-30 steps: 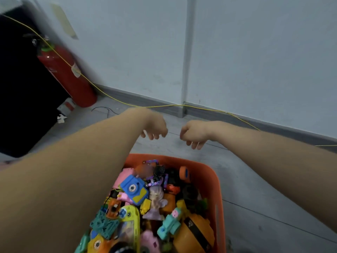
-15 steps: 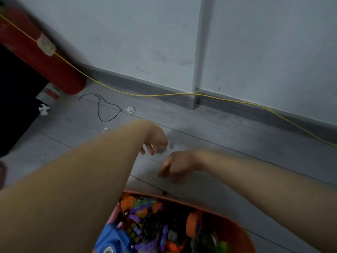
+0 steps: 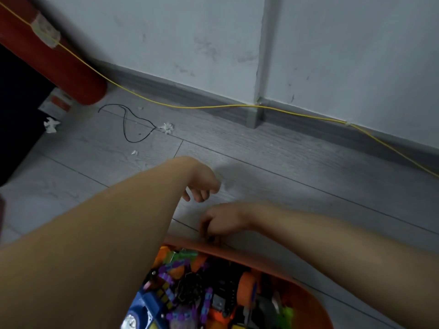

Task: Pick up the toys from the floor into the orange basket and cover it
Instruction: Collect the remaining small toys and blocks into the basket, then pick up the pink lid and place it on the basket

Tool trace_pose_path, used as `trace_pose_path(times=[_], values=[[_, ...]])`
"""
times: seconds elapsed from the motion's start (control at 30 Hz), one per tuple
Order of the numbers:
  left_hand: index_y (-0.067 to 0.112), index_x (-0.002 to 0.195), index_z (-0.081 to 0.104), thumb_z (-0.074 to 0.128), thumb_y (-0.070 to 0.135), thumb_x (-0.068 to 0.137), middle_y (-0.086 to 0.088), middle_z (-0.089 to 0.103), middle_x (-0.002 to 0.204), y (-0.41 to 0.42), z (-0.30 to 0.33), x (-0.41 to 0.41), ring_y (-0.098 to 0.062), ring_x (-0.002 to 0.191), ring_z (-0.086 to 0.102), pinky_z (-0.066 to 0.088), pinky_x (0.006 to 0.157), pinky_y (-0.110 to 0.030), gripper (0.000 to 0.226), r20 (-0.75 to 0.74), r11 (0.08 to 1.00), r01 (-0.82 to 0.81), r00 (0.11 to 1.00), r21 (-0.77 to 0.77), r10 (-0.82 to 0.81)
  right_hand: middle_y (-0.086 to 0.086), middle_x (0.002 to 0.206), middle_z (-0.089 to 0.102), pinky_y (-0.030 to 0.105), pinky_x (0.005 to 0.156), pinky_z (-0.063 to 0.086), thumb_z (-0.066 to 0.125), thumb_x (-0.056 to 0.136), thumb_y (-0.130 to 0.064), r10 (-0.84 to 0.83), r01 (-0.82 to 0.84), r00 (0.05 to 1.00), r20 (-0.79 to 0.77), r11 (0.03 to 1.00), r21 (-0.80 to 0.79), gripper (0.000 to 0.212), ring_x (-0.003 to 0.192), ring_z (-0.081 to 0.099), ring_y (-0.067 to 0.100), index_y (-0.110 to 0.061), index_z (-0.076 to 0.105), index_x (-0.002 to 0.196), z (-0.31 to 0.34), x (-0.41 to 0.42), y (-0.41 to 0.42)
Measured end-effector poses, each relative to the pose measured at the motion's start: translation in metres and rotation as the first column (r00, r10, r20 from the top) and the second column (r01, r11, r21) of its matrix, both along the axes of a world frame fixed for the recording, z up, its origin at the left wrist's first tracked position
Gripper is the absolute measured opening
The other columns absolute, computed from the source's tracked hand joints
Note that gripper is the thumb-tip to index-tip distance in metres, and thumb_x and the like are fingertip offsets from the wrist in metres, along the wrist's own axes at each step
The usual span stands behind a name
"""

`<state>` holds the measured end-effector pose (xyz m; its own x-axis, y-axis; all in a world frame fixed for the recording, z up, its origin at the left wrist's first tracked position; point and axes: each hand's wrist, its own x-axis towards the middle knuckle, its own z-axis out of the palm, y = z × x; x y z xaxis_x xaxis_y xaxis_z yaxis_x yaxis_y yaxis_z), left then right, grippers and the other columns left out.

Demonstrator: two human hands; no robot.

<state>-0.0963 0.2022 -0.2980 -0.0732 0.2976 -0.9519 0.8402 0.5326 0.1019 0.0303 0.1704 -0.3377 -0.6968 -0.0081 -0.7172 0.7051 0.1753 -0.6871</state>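
The orange basket sits at the bottom of the view, filled with several toys: purple link pieces, a blue toy and an orange wheel. My right hand hangs over the basket's far rim, fingers and thumb pointing down and pinching the rim's edge; the fingertips are blurred. My left hand hovers above the bare floor just beyond the basket, with its fingers loosely curled and holding nothing. My left forearm hides the basket's left side.
A red fire extinguisher leans at the far left beside a dark opening. A yellow cable runs along the grey skirting board. A black wire loop and white paper scraps lie on the grey floor.
The view tipped down and forward, so the basket slid to the bottom edge. My right hand dropped from beside the left hand to the basket's far rim. The left hand stayed loosely curled.
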Motion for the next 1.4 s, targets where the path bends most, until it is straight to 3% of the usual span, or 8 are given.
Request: trace_pose_path(times=[0.2,0.37,0.57,0.7,0.87,1.0,1.2,1.4], values=[[0.014,0.115,0.061,0.048,0.030,0.096,-0.002,0.067,0.109,0.000,0.034,0.001,-0.012,0.096,0.067,0.056,0.085,-0.036,0.028,-0.002,0.992,-0.009,1.000,0.123,0.010,-0.009,0.089,0.059,0.023,0.073,0.044,0.072,0.078,-0.008,-0.157,0.188,0.979,-0.127,0.939,0.287,0.023,0.089,0.057,0.013,-0.025,0.058,0.086,0.023,0.016,0.020],[0.006,0.111,0.059,0.045,0.020,0.099,-0.009,0.069,0.104,-0.008,0.081,-0.004,-0.018,0.089,0.069,0.057,0.081,-0.037,0.024,0.005,0.927,-0.118,0.992,0.356,0.124,0.001,0.069,0.059,0.024,0.051,0.041,0.074,0.079,-0.006,-0.392,0.435,0.896,-0.208,0.868,0.238,0.016,0.056,0.053,0.014,-0.016,0.063,0.084,0.083,0.024,0.039],[-0.001,0.097,0.063,0.044,0.016,0.096,-0.014,0.070,0.089,-0.051,0.143,-0.012,-0.021,0.071,0.065,0.053,0.063,-0.030,0.025,0.047,0.722,-0.242,0.959,0.648,0.279,0.010,0.070,0.061,0.021,0.043,0.039,0.062,0.084,-0.001,-0.598,0.634,0.763,-0.247,0.766,0.103,0.006,0.046,0.049,0.012,-0.007,0.061,0.085,0.183,0.029,0.010],[0.003,0.079,0.060,0.046,0.019,0.096,-0.012,0.066,0.084,-0.090,0.179,-0.008,-0.023,0.065,0.059,0.046,0.056,-0.027,0.027,0.055,0.698,-0.206,0.971,0.686,0.233,0.008,0.068,0.065,0.020,0.040,0.041,0.057,0.086,-0.002,-0.449,0.487,0.871,-0.198,0.839,0.241,0.006,0.042,0.053,0.013,-0.007,0.059,0.083,0.236,0.047,-0.040],[0.013,0.056,0.041,0.049,0.032,0.097,-0.009,0.048,0.062,-0.133,0.194,-0.006,-0.025,0.061,0.048,0.031,0.054,-0.031,0.046,-0.013,0.705,-0.047,0.997,0.708,0.079,0.009,0.065,0.069,0.022,0.047,0.050,0.054,0.093,-0.016,-0.107,0.020,0.978,0.180,0.904,0.428,0.008,0.040,0.060,0.014,-0.011,0.058,0.090,0.268,0.055,-0.094],[0.010,0.072,0.057,0.052,0.026,0.095,-0.009,0.055,0.070,-0.167,0.198,-0.035,-0.024,0.070,0.052,0.033,0.059,-0.027,0.029,0.000,0.668,-0.025,0.999,0.744,0.037,0.008,0.061,0.070,0.018,0.039,0.042,0.053,0.089,-0.017,-0.192,0.131,0.981,0.018,0.732,0.668,0.009,0.033,0.054,0.012,-0.017,0.060,0.084,0.282,0.014,-0.114],[0.007,0.093,0.064,0.052,0.018,0.088,-0.010,0.065,0.093,-0.232,0.197,-0.161,-0.029,0.092,0.060,0.046,0.074,-0.033,0.017,-0.005,0.441,-0.177,0.924,0.880,0.382,0.012,0.073,0.068,0.019,0.038,0.043,0.051,0.088,-0.011,-0.513,0.671,0.741,-0.434,0.567,0.477,0.009,0.042,0.061,0.016,-0.015,0.056,0.083,0.272,-0.145,-0.169],[0.009,0.114,0.054,0.051,0.028,0.091,-0.013,0.058,0.107,-0.332,0.119,-0.306,-0.032,0.101,0.055,0.047,0.093,-0.042,0.030,-0.110,0.475,-0.258,0.779,0.841,0.617,0.016,0.099,0.064,0.046,0.071,0.062,0.047,0.090,-0.010,-0.563,0.670,0.734,-0.381,0.693,0.267,0.015,0.081,0.071,0.031,-0.010,0.053,0.103,0.209,-0.297,-0.259]])
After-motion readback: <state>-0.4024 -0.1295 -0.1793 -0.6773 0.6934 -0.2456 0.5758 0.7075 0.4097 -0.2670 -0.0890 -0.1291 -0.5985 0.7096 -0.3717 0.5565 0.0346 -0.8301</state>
